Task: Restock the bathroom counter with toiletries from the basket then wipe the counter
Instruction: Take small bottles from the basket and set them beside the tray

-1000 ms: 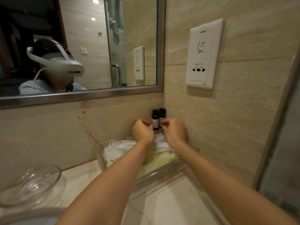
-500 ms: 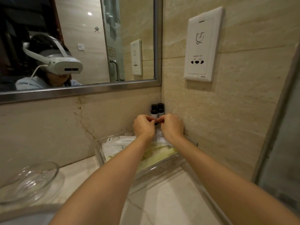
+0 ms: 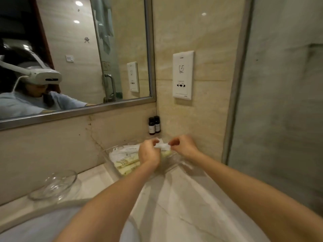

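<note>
Two small dark bottles [image 3: 154, 125] stand upright in the counter's back right corner. In front of them a clear tray [image 3: 111, 165] holds white and pale yellow toiletry packets [image 3: 125, 158]. Over the tray's far end, my left hand [image 3: 149, 151] and my right hand [image 3: 182, 146] together hold a small white packet [image 3: 163, 145], each pinching one end. Neither hand touches the bottles.
A clear glass dish [image 3: 56, 184] sits on the marble counter [image 3: 183, 198] at the left, beside the sink rim [image 3: 43, 209]. A mirror [image 3: 73, 55] runs along the back wall; a white socket plate [image 3: 182, 75] is on the right wall, with a glass partition [image 3: 279, 102] further right.
My hands have left the two bottles and drawn back toward me over the tray; they now hold a small white packet between them. The camera has tilted and shifted.
</note>
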`<action>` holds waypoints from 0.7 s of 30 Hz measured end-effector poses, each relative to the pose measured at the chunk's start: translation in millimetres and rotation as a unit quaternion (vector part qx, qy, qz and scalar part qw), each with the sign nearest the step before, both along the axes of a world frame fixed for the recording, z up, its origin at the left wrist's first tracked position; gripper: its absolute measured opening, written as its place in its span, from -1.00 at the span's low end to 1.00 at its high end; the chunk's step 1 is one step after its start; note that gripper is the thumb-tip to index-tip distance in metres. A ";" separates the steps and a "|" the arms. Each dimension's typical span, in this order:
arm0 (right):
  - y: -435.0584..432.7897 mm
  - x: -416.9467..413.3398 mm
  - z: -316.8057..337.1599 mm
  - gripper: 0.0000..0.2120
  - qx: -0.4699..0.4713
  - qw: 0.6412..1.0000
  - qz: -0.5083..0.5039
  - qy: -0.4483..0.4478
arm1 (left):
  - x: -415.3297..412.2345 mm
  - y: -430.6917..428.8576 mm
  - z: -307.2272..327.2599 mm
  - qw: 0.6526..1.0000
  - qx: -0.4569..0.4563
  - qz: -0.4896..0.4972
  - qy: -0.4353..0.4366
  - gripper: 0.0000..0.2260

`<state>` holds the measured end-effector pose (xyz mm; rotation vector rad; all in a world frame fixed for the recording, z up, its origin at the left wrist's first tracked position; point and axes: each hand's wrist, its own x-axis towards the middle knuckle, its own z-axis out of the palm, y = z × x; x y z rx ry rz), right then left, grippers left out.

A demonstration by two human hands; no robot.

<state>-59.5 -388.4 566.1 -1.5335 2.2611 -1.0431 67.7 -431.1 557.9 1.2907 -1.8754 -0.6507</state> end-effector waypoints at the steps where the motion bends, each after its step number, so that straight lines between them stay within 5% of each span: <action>1: 22.1 1.8 2.9 -0.80 0.002 1.000 -0.003 -0.009 | 5.0 18.5 0.8 1.000 -0.001 -0.004 -0.005 -0.71; 11: 306.9 8.0 -0.4 -0.78 -0.077 0.989 -0.110 -0.064 | -5.3 262.6 -10.3 0.971 -0.045 -0.236 -0.019 -0.75; 21: 554.9 16.4 -121.9 -0.84 -0.029 0.933 -0.334 -0.128 | -33.3 453.8 -126.4 0.857 0.014 -0.488 -0.164 -0.79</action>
